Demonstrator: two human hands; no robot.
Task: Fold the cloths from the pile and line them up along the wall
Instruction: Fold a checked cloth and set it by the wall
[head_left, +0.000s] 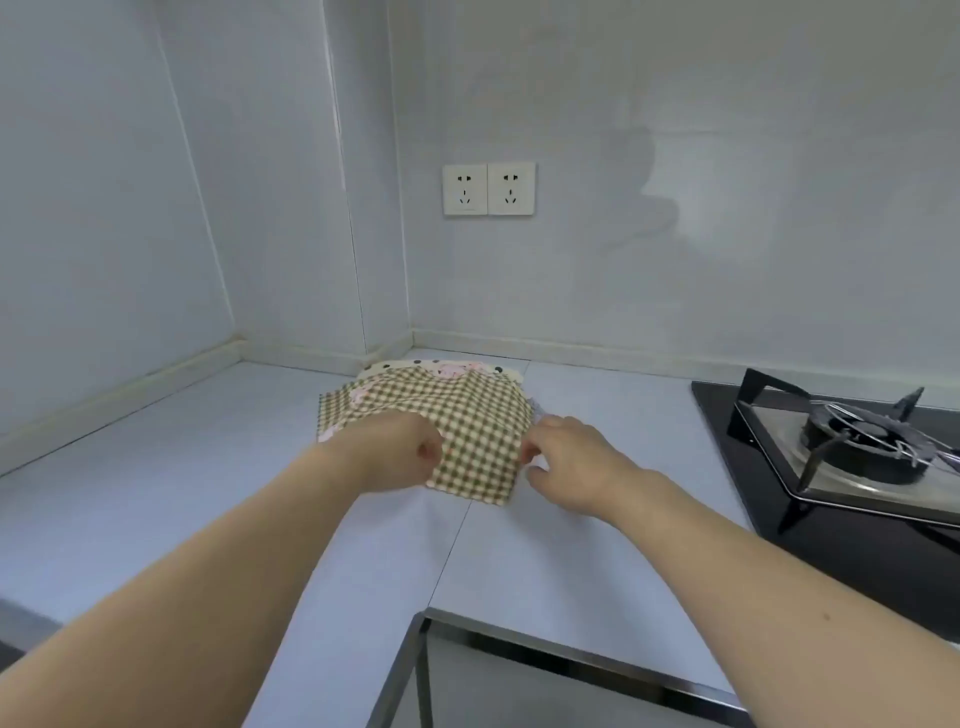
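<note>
Lying on a pile of cloths (415, 371) on the tabletop (156, 467), a checked cloth (467, 431) is pinched at its edges by left hand (395, 452) and right hand (566, 462) fingers.

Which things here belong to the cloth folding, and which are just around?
Job: checked cloth, gripped by left hand and right hand; cloth pile beneath; wall.
Around: gas hob, sockets, counter.
</note>
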